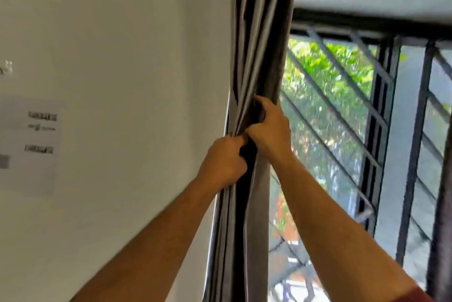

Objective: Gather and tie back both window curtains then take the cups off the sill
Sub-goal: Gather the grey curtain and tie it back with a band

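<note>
Gripping the grey curtain (256, 32) with both hands, you have it bunched into a narrow column of folds at the left edge of the window (354, 118), right where the white wall (122, 44) ends. Your left hand (223, 161) sits lower, fingers curled tight around the folds and a dark band of fabric. Your right hand (269, 125) is just above it, touching it, fingers wrapped round the bundle with the thumb pressed into the cloth. Beyond the curtain, black bars (413, 154) cross the window, with green leaves outside. On the wall to the left hangs a sheet of paper (29, 145). No cups show from this angle.
</note>
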Motion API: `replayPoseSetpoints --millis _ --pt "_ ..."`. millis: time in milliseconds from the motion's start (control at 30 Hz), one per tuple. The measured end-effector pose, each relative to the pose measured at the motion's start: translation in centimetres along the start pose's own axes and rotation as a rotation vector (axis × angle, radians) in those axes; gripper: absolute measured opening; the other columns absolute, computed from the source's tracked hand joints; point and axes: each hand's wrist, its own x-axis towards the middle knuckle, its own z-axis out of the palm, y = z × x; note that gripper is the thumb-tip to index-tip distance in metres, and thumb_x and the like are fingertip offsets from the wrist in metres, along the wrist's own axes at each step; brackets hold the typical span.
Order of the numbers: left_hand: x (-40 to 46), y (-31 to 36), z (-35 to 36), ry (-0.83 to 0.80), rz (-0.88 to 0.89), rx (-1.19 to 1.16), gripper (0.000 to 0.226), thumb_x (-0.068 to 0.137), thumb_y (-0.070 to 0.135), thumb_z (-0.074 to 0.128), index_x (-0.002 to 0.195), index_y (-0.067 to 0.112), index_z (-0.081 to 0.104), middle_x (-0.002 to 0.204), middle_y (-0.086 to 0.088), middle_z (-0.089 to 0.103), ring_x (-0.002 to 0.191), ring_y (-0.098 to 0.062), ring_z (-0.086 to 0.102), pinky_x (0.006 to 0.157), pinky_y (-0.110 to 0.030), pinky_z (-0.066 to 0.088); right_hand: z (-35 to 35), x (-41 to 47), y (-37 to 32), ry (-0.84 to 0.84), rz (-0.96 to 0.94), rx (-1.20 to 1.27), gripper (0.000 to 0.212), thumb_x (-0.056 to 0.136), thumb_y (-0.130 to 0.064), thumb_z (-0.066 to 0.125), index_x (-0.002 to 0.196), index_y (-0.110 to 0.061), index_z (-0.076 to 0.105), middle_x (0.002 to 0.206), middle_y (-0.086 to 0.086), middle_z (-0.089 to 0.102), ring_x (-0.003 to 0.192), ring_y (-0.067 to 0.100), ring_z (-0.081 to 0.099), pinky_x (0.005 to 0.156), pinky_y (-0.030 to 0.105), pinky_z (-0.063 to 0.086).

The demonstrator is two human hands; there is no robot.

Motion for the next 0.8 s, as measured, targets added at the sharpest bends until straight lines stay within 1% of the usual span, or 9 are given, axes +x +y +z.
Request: replayPoseSetpoints --millis 100,200,300,367,433,500,567,667,800 --pt "-1.9 -1.0 2.6 -0.056 0.070 0.109 0.084 0.087 0.019 0.054 0.167 0.036 0.031 0.136 -0.021 0.066 0.112 -0.040 0.070 0.094 -0.046 0.061 2.4 -7.3 4.5 0.006 0.007 0.009 0.094 0.079 -0.010 0.059 0.165 -0.043 0.038 0.138 0.008 0.073 0.112 0.030 0.074 0.084 0.031 0.054" --pt "-5.5 -1.9 5.8 -0.096 0.121 0.092 0.105 0.096 0.009 0.061 0.169 0.039 -0.009 0.164 -0.022 0.042 0.088 -0.033 0.072 0.075 -0.040 0.061 3.2 -12.1 7.4 0.035 0.026 0.039 0.098 0.091 -0.011 0.052 0.173 -0.039 0.006 0.097 0.005 0.078 0.061 0.014 0.066 0.056 0.030 0.046" --pt "-9.6 -2.5 8.2 0.012 0.147 -0.047 0.108 0.102 0.005 0.057 0.164 0.034 -0.027 0.178 0.010 -0.001 0.072 -0.016 0.067 0.063 -0.036 0.061 4.0 -16.1 9.6 0.044 0.066 0.115 0.109 0.090 0.006 0.050 0.171 -0.023 -0.018 0.147 -0.024 0.055 0.051 0.011 0.060 0.047 0.027 0.045" --pt "-11.5 -3.4 9.5 0.062 0.056 -0.124 0.107 0.100 0.005 0.056 0.165 0.027 -0.026 0.174 0.020 0.009 0.064 -0.008 0.061 0.060 -0.031 0.059 4.5 -18.2 11.4 0.009 0.150 0.142 0.114 0.090 0.008 0.049 0.169 -0.030 -0.023 0.165 -0.038 0.013 0.073 0.014 0.074 0.059 0.031 0.057" --pt "-12.8 -4.5 10.5 0.087 -0.077 -0.148 0.110 0.099 0.012 0.061 0.167 0.028 -0.024 0.141 0.002 0.069 0.057 -0.009 0.063 0.059 -0.030 0.060 5.1 -20.4 13.0 -0.099 0.233 0.174 0.089 0.100 -0.004 0.049 0.172 -0.036 0.009 0.159 -0.032 0.043 0.097 -0.007 0.072 0.085 0.027 0.061" --pt "-14.0 -5.4 11.3 0.052 -0.184 -0.125 0.102 0.101 0.026 0.062 0.170 0.032 -0.013 0.102 -0.010 0.078 0.068 -0.024 0.073 0.070 -0.038 0.065 5.9 -22.5 13.7 -0.199 0.302 0.210 0.051 0.107 -0.021 0.045 0.157 -0.026 0.051 0.134 -0.013 0.071 0.111 0.003 0.071 0.103 0.043 0.059" --pt "-15.4 -6.3 12.3 0.024 -0.261 -0.044 0.090 0.104 0.046 0.057 0.171 0.034 -0.002 0.107 -0.016 0.080 0.087 -0.035 0.077 0.082 -0.041 0.064 7.0 -24.8 14.3 -0.258 0.337 0.229 0.046 0.109 -0.021 0.046 0.154 -0.025 0.054 0.138 -0.005 0.071 0.123 0.013 0.068 0.109 0.040 0.056" --pt "-17.6 -7.4 14.1 0.004 -0.318 -0.081 0.110 0.092 0.080 0.052 0.169 0.038 -0.013 0.122 -0.014 0.079 0.102 -0.037 0.078 0.087 -0.045 0.064 8.0 -28.4 15.2 -0.343 0.364 0.213 0.048 0.113 -0.012 0.048 0.160 -0.019 0.045 0.147 -0.008 0.059 0.127 -0.001 0.057 0.107 0.009 0.047" --pt "-19.2 -8.2 16.2 -0.075 -0.399 -0.116 0.114 0.068 0.093 0.069 0.160 0.035 0.034 0.139 0.003 0.068 0.121 -0.020 0.071 0.098 -0.041 0.062 8.3 -31.7 17.0 -0.444 0.349 0.267 0.050 0.103 -0.006 0.051 0.153 -0.017 0.051 0.152 -0.001 0.059 0.135 -0.002 0.056 0.124 0.044 0.045"
